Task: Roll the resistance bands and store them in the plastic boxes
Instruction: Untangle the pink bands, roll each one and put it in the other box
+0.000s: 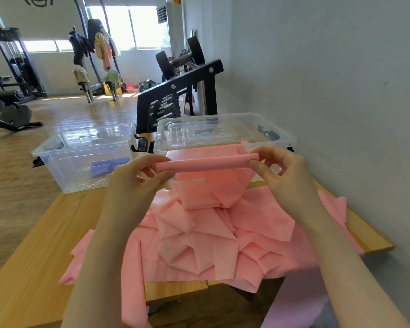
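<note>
I hold a pink resistance band (206, 163) in the air above the table, its top end wound into a thin roll. My left hand (140, 176) pinches the roll's left end and my right hand (277, 171) pinches its right end. The rest of the band hangs down from the roll into a crumpled pink heap (211, 237) on the wooden table (40, 245). Two clear plastic boxes stand behind: the left box (57, 159) holds a rolled purple band (107, 166), the right box (225, 131) is just beyond the roll.
A grey wall (329, 91) runs close along the table's right side. A black dumbbell rack (175, 95) stands behind the boxes, with gym machines farther back on the wooden floor. The table's near edge has a notch under the heap.
</note>
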